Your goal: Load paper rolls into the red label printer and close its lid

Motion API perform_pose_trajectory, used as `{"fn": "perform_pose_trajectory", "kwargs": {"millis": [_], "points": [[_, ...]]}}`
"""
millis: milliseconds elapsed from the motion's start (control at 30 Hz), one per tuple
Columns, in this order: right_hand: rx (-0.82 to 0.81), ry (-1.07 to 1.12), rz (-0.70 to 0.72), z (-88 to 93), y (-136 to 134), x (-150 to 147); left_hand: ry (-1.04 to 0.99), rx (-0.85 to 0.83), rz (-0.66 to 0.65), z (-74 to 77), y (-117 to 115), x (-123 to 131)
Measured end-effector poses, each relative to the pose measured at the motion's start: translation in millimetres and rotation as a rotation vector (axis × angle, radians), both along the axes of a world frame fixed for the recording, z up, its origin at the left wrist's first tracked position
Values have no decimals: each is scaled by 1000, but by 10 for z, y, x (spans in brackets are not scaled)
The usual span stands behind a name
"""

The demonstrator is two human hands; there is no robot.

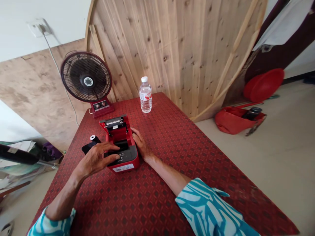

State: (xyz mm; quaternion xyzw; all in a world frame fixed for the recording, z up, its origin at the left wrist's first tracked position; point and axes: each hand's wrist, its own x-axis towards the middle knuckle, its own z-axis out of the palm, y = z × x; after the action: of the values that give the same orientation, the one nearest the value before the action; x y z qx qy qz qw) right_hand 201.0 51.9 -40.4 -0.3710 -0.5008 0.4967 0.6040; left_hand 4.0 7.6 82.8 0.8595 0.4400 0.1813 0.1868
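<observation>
A red and black label printer (124, 157) stands on the table with its lid (114, 123) tipped up and back. Its red inner bay is exposed, with a dark space inside. Over the printer's black front top lies my left hand (98, 156), its fingers and thumb spread apart, fingertips near the bay's edge and the printed marks. My right hand (141, 144) holds the printer's right side, its fingers reaching along toward the back. A small black roll with a white end (93, 138) lies left of the printer, beside a dark flat piece (86, 148) partly behind my left hand.
The red patterned table (157, 196) carries a fan (87, 80) at the back left and a clear water bottle (146, 98) at the back. Behind leans a round wooden panel (177, 49). On the floor to the right are a red bag (228, 123) and red basin (264, 85).
</observation>
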Motion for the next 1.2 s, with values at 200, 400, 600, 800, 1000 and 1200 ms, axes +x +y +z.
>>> {"fn": "perform_pose_trajectory", "kwargs": {"millis": [200,400,600,800,1000,1200], "points": [[0,-25,-19,12,-14,9,-78,197,-10,-194,-19,37],[2,-15,-13,10,2,10,-36,533,-85,-163,-329,66],[16,-21,-11,-32,-15,9,-3,642,-90,-209,-461,99],[-25,10,-27,56,248,25,32,647,-82,-257,-526,79],[45,38,-1,432,656,-13,42,684,-84,-288,-558,56],[160,-173,-31,434,160,137,19,700,-87,-303,-568,77]]}}
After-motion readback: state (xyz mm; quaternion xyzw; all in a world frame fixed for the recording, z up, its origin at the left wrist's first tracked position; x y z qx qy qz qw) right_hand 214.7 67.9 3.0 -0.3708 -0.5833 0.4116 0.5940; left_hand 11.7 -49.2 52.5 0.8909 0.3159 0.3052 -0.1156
